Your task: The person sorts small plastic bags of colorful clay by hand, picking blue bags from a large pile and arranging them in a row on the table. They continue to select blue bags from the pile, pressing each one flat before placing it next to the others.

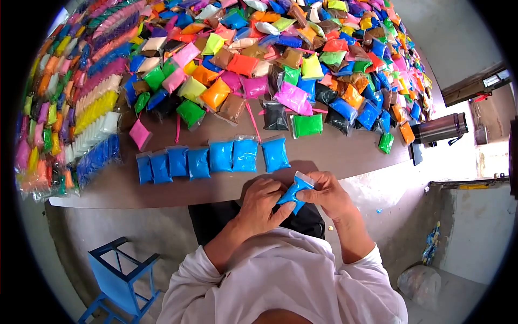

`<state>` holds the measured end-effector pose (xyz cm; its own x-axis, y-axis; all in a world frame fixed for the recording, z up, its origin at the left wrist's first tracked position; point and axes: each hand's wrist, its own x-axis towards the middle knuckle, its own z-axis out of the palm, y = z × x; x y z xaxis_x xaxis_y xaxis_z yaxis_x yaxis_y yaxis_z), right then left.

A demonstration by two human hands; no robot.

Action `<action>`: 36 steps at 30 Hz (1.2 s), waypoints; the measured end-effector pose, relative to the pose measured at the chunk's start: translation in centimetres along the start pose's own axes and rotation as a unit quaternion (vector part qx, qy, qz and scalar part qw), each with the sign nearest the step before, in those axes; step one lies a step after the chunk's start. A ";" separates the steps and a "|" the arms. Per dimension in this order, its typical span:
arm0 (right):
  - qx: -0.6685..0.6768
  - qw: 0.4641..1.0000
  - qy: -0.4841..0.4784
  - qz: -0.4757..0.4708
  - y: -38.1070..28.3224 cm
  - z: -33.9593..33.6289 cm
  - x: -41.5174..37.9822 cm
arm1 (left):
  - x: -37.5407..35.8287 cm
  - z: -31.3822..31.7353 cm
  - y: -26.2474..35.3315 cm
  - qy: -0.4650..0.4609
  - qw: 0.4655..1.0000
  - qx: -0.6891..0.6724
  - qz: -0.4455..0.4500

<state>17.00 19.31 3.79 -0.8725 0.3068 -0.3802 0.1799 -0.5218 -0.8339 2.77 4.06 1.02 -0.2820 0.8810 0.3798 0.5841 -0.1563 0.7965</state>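
Both of my hands hold one blue packet [292, 195] at the table's front edge. My left hand [263, 204] grips its lower left part, thumb on top. My right hand [325, 195] pinches it near the clear upper end. Just beyond, a row of several blue packets lies on the brown table [216, 189]; the rightmost one [275, 155] is nearest to my hands. A blue packet [144, 168] lies at the row's left end.
A large heap of coloured packets [243, 65] covers the far side. Sorted rows of packets [97, 113] lie at the left. A metal flask [440, 128] is at the right edge. A blue stool [118, 278] stands on the floor at lower left.
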 end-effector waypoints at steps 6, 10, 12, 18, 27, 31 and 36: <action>0.006 0.998 0.035 -0.042 0.9 0.6 0.2 | 0.3 -0.4 0.1 -0.008 0.998 -0.045 -0.032; -0.019 0.998 0.046 -0.029 0.4 0.7 0.1 | 0.3 -0.6 0.2 -0.018 0.997 -0.063 -0.049; 0.006 0.997 0.065 -0.050 0.7 1.1 0.2 | 0.4 -0.5 0.2 -0.022 0.997 -0.056 -0.046; -0.004 0.996 0.066 -0.061 1.2 0.8 0.4 | 0.3 -0.4 0.3 -0.016 0.998 -0.039 -0.044; 0.033 0.991 0.084 -0.103 2.1 1.8 0.3 | 0.2 -0.4 0.1 -0.033 0.998 -0.029 -0.053; 0.022 0.994 0.073 -0.077 1.3 1.8 0.3 | 0.2 -0.6 0.2 -0.019 0.997 -0.033 -0.061; 0.035 0.991 0.099 -0.085 2.0 1.8 0.3 | 0.2 -0.5 0.1 -0.029 0.997 -0.042 -0.052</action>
<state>16.33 16.88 2.71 -0.7799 0.5415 -0.3139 0.0003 -0.5011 -0.8654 2.40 3.99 1.40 -0.2914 0.9185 0.2673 0.4880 -0.0976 0.8673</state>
